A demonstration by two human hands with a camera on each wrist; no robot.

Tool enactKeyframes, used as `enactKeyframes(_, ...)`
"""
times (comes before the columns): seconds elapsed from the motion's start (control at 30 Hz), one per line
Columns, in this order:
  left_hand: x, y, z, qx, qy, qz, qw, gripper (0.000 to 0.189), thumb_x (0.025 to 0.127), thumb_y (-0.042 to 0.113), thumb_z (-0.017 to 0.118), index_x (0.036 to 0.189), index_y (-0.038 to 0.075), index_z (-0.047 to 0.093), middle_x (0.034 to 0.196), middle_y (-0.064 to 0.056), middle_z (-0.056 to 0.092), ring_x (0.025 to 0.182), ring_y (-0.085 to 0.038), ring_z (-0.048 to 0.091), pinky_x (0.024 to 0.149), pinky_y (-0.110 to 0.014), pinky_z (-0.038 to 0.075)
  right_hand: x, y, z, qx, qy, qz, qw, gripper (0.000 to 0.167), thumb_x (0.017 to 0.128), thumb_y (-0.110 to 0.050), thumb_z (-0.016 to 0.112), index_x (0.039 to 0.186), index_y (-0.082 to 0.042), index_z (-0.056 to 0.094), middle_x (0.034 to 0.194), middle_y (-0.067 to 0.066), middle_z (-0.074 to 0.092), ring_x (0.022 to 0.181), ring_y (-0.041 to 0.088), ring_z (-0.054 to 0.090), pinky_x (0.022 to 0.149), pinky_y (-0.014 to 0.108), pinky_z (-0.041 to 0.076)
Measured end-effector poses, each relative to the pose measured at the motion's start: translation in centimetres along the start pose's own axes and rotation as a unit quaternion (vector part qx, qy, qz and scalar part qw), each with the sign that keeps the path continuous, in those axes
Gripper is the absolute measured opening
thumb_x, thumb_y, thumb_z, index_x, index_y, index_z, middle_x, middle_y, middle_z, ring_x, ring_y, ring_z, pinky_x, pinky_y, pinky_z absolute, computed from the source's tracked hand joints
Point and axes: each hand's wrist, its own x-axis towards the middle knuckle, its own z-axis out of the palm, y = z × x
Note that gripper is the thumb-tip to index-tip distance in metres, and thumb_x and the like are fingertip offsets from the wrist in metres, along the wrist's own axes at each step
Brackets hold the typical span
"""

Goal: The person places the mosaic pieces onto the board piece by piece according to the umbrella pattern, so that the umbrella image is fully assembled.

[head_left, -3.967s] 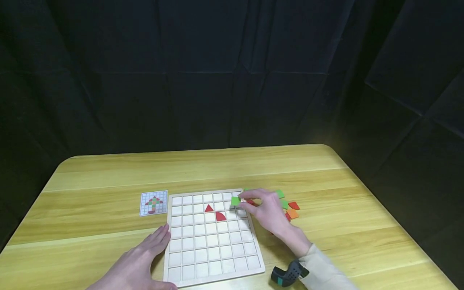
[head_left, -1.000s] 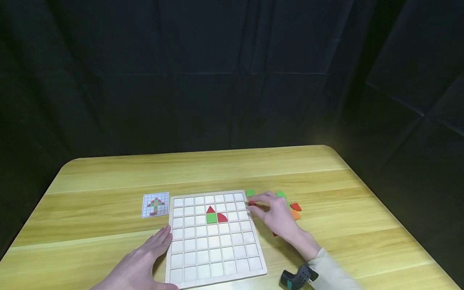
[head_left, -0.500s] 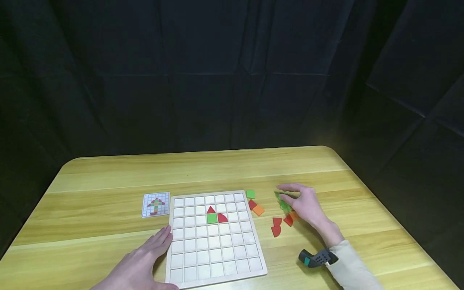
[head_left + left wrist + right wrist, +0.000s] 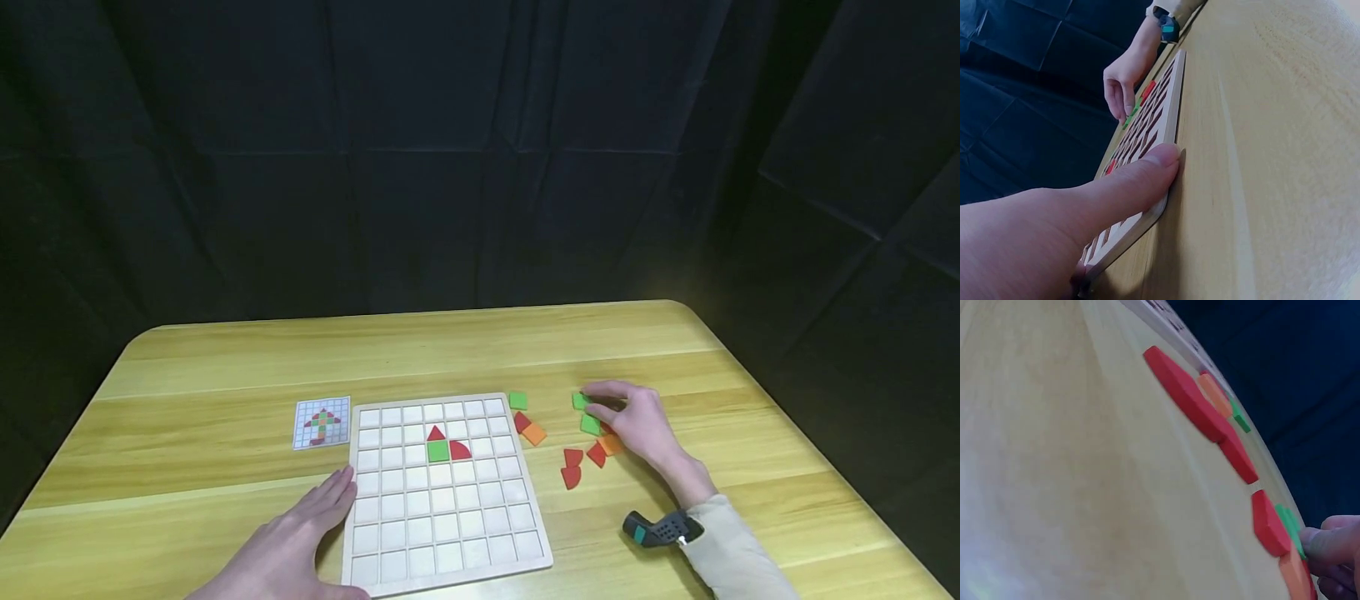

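A white square-grid board (image 4: 442,500) lies on the table, with a red triangle (image 4: 436,434), a green square tile (image 4: 438,452) and a red quarter-circle tile (image 4: 460,451) in its cells. My left hand (image 4: 288,533) rests at its near left corner, fingers along the left edge; in the left wrist view the thumb (image 4: 1132,181) presses the rim. Right of the board, my right hand (image 4: 637,421) pinches another green square tile (image 4: 581,401) between thumb and forefinger, low at the table. A further green square (image 4: 590,425) lies just below the thumb.
Left of the board lies a pattern card (image 4: 322,423) with a coloured figure on a grid. Loose tiles lie between board and right hand: a green square (image 4: 518,401), an orange square (image 4: 534,434) and several red pieces (image 4: 572,468). Dark cloth (image 4: 450,167) hangs behind the table.
The green square held earlier now sits in the board under the triangle. My right hand has moved right, from beside the board to the farther green tiles. My left hand stays at the board.
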Motion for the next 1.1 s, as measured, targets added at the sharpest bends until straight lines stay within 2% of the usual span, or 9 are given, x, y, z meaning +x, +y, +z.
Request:
enactKeyframes(0.27, 0.1, 0.3, -0.2, -0.011, -0.005, -0.008, 0.9999, 0.121, 0.066, 0.080, 0.071, 0.147, -0.006, 0.044, 0.160, -0.019, 0.034, 0.142, -0.039, 0.040, 0.101, -0.052, 0.048, 0.1, 0.2, 0.1, -0.009, 0.019, -0.010, 0.9997, 0.029, 0.084, -0.009, 0.080, 0.112, -0.007, 0.075, 0.105, 0.010, 0.077, 0.092, 0.023, 0.073, 0.077, 0.020, 0.054)
enactKeyframes(0.4, 0.0, 0.4, -0.3, -0.017, -0.010, -0.017, 0.9997, 0.122, 0.065, 0.081, 0.071, 0.147, -0.005, 0.043, 0.160, -0.018, 0.034, 0.143, -0.038, 0.039, 0.103, -0.052, 0.047, 0.1, 0.2, 0.1, -0.015, 0.026, -0.011, 0.9995, 0.026, 0.084, -0.010, 0.081, 0.110, -0.007, 0.076, 0.104, 0.010, 0.077, 0.091, 0.023, 0.074, 0.076, 0.020, 0.054)
enactKeyframes(0.73, 0.1, 0.2, -0.2, -0.009, -0.015, -0.011, 0.9998, 0.120, 0.068, 0.078, 0.072, 0.149, -0.004, 0.041, 0.160, -0.018, 0.033, 0.143, -0.040, 0.038, 0.100, -0.054, 0.049, 0.0, 0.2, 0.1, -0.012, 0.026, 0.000, 0.9996, 0.028, 0.082, -0.013, 0.083, 0.109, -0.008, 0.076, 0.104, 0.009, 0.077, 0.093, 0.023, 0.074, 0.077, 0.016, 0.052)
enactKeyframes(0.93, 0.1, 0.2, -0.2, -0.009, -0.012, -0.010, 0.9998, 0.120, 0.067, 0.078, 0.073, 0.149, -0.005, 0.041, 0.160, -0.019, 0.033, 0.143, -0.040, 0.038, 0.101, -0.054, 0.048, 0.0, -1.5, 0.2, -0.010, 0.039, 0.001, 0.9992, 0.028, 0.081, -0.017, 0.084, 0.108, -0.012, 0.078, 0.102, 0.006, 0.078, 0.094, 0.023, 0.073, 0.074, 0.018, 0.052)
enactKeyframes(1.1, 0.0, 0.2, -0.2, -0.007, -0.007, -0.008, 0.9999, 0.120, 0.067, 0.078, 0.072, 0.149, -0.005, 0.041, 0.160, -0.018, 0.033, 0.143, -0.040, 0.038, 0.101, -0.054, 0.048, -0.1, -3.8, 0.6, 0.010, 0.034, -0.033, 0.9988, 0.026, 0.081, -0.017, 0.085, 0.106, -0.014, 0.078, 0.101, 0.003, 0.078, 0.097, 0.022, 0.073, 0.080, 0.034, 0.057)
